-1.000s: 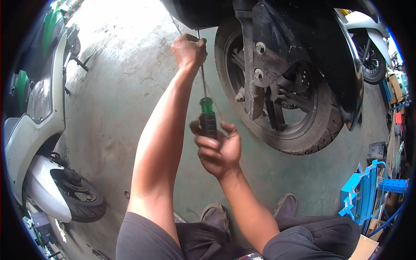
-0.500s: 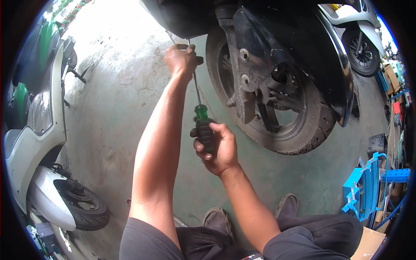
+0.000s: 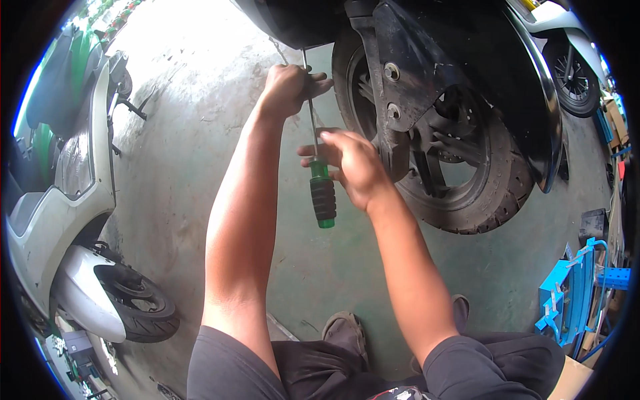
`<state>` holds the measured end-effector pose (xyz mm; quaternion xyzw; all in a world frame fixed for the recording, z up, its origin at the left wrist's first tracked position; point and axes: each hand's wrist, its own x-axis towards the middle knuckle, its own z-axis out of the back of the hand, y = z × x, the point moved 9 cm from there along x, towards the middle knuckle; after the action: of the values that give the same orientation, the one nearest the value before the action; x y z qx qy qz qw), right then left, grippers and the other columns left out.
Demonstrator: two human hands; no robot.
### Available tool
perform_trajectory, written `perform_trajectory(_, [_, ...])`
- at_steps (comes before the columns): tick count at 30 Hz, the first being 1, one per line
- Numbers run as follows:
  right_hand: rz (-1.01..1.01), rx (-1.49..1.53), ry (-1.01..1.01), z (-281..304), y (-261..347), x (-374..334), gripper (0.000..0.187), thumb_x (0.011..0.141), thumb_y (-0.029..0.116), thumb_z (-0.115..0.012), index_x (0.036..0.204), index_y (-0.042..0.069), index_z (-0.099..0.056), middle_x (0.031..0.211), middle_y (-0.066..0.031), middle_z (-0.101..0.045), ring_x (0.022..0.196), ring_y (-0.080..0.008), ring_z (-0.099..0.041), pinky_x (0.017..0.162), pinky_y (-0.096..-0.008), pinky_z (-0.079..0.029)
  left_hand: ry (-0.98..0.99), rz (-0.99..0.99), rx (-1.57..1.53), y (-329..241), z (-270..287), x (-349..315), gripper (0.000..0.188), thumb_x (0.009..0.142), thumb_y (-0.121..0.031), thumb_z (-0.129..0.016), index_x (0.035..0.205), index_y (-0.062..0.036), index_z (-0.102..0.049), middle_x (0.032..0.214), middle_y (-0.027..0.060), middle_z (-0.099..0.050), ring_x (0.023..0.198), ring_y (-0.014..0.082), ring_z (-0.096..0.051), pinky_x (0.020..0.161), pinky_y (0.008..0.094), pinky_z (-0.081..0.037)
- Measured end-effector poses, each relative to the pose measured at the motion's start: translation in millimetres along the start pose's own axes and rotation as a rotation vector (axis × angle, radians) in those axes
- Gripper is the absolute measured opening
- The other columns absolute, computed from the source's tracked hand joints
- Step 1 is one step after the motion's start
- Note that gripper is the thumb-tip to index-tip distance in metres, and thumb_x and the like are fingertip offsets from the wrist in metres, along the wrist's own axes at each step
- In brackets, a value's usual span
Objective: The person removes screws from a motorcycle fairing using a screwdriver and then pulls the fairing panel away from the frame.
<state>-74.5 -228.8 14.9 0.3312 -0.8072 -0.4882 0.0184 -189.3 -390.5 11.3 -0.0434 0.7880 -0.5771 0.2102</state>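
A long screwdriver (image 3: pixel 323 198) with a green and black ribbed handle hangs nearly upright, its thin shaft running up to the underside of a dark motor-scooter body (image 3: pixel 300 23). My left hand (image 3: pixel 288 90) is closed loosely about the upper shaft, some fingers sticking out to the right; its exact hold is partly hidden. Lower down, my right hand (image 3: pixel 357 163) is beside the shaft just above the handle. Its thumb and fingers are apart, with fingertips reaching behind the shaft, and the handle is outside its grip. The screwdriver's tip is hidden under the body.
Close on the right stands the scooter's wheel (image 3: pixel 497 203) with a bolted black bracket (image 3: pixel 413 73). A white scooter (image 3: pixel 90 287) is at left, another (image 3: pixel 573 40) at far right. A blue metal rack (image 3: pixel 567 293) stands at lower right, near cardboard. My shoes rest on the floor (image 3: pixel 280 273).
My right hand has let go of the handle and moved up to the lower shaft, its fingers loosened. My left hand stays at the upper shaft. The view has shifted slightly.
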Motion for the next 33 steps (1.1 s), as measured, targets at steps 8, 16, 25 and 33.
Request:
perform_trajectory(8, [0.171, -0.257, -0.176, -3.6, 20.3, 18.8, 0.025, 0.071, -0.005, -0.078, 0.092, -0.006, -0.064, 0.08, -0.014, -0.069, 0.072, -0.016, -0.064, 0.063, -0.0331, -0.051, -0.114, -0.07, 0.388, -27.8, -3.0, -8.0, 0.028, 0.085, -0.014, -0.076, 0.098, 0.0067, -0.063, 0.078, 0.0101, -0.064, 0.057, 0.0155, -0.059, 0.058, 0.0273, -0.058])
perform_trajectory(16, [-0.13, -0.06, -0.068, -0.1, -29.8, 8.3, 0.025, 0.086, 0.013, -0.071, 0.104, 0.004, -0.055, 0.086, -0.005, -0.055, 0.069, -0.0127, -0.058, 0.055, -0.0304, -0.053, 0.036, -0.073, 0.329, -19.0, -15.3, -17.7, 0.021, 0.094, -0.002, -0.054, 0.103, 0.0164, -0.056, 0.096, 0.0224, -0.067, 0.082, 0.0328, -0.072, 0.073, 0.0357, -0.063])
perform_trajectory(25, [-0.118, -0.118, 0.067, 23.0, -124.6, -48.9, 0.018, 0.096, 0.013, -0.054, 0.11, 0.002, -0.053, 0.081, -0.0063, -0.059, 0.063, -0.0134, -0.064, 0.056, -0.0298, -0.055, -0.036, -0.006, 0.393, 8.5, 6.4, -20.7, 0.048, 0.098, -0.021, -0.059, 0.129, 0.0124, -0.042, 0.108, 0.0277, -0.06, 0.078, 0.037, -0.07, 0.065, 0.0385, -0.064])
perform_trajectory(33, [-0.208, 0.11, 0.27, 42.8, -101.8, -114.9, 0.051, 0.094, 0.017, -0.061, 0.14, 0.009, -0.041, 0.076, -0.0041, -0.058, 0.059, -0.0108, -0.06, 0.053, -0.0276, -0.053, -0.02, -0.155, 0.333, -9.5, 13.3, -16.2, 0.04, 0.096, -0.008, -0.058, 0.123, 0.0198, -0.047, 0.11, 0.0305, -0.063, 0.087, 0.035, -0.07, 0.073, 0.0357, -0.063])
